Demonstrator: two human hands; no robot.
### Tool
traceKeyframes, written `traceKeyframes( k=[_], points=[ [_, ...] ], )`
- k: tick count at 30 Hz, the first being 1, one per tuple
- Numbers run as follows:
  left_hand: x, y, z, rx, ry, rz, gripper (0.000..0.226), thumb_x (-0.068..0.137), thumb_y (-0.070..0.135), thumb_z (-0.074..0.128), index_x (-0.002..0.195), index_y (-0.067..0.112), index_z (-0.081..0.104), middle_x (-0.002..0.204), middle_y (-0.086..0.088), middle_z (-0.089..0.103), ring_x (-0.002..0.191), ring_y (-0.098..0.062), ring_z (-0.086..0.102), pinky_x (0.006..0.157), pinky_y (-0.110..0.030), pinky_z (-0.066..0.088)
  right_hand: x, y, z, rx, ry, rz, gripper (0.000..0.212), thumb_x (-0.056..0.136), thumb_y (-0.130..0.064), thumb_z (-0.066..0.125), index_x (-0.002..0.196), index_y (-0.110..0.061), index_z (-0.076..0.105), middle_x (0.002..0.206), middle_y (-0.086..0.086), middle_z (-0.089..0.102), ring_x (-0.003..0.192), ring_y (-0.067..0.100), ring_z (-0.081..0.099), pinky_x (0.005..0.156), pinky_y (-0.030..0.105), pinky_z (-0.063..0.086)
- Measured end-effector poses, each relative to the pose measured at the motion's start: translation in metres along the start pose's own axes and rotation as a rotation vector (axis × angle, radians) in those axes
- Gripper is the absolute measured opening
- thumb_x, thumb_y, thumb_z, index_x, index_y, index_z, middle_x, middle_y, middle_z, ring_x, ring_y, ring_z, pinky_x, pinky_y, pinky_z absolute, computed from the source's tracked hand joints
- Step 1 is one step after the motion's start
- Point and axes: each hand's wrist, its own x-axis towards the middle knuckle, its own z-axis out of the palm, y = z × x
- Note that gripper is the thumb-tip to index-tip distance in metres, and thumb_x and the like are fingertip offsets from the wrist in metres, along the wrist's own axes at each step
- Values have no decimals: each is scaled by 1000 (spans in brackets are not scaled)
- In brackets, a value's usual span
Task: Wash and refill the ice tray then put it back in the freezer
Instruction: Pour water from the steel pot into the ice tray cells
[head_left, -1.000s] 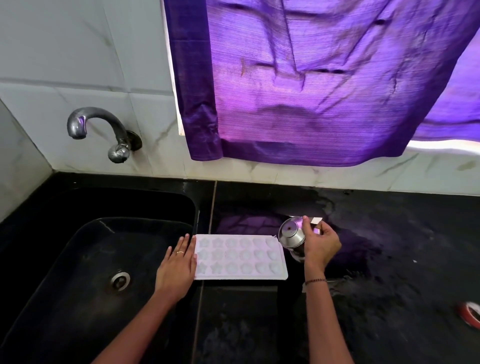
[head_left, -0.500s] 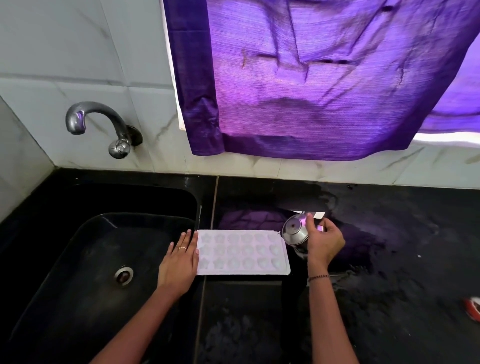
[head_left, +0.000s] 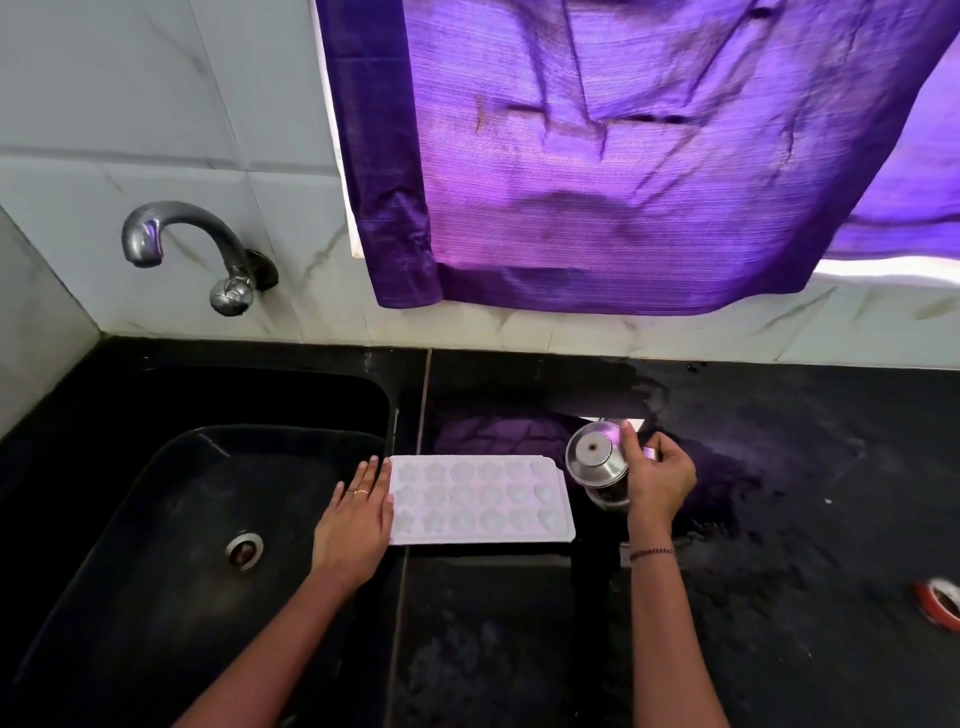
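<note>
The person's left hand (head_left: 356, 525) lies flat with straight fingers, its fingertips touching the left end of the white ice tray (head_left: 478, 499). Their right hand (head_left: 657, 480) curls around a small steel cup (head_left: 595, 457), tilted just beside the tray's right end. The tray sits flat on the black counter (head_left: 779, 519), right next to the dark sink (head_left: 156, 519), with a purple curtain (head_left: 623, 156) hanging above.

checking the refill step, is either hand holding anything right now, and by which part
The right hand grips the steel cup round its side. The left hand holds nothing: its straight fingers lie flat at the left end of the ice tray.
</note>
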Motion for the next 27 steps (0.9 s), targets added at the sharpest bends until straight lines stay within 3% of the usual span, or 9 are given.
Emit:
traceKeyframes(
  k=[7, 20, 27],
  points=[
    [1, -1, 0, 6, -8, 5, 75, 84, 43, -10, 149, 14, 15, 157, -1, 19, 145, -13, 14, 117, -34, 14, -1, -1, -7, -35, -61, -99, 53, 78, -15, 76, 48, -15, 32, 48, -3, 29, 42, 5, 24, 41, 14, 22],
    [0, 1, -3, -1, -9, 0, 76, 85, 43, -9, 149, 13, 18, 156, -3, 22, 145, -15, 16, 116, -36, 17, -3, 4, -2, -150, -134, -170, 47, 77, -16, 76, 54, 8, 43, 50, 7, 39, 50, 12, 30, 43, 14, 28],
    [-1, 1, -3, -2, -16, -2, 77, 82, 44, -12, 150, 15, 13, 157, -1, 17, 145, -13, 12, 117, -34, 13, -3, 5, -3, -170, -136, -178, 45, 78, -17, 76, 52, 1, 43, 48, 6, 38, 49, 12, 29, 44, 16, 28]
  ],
)
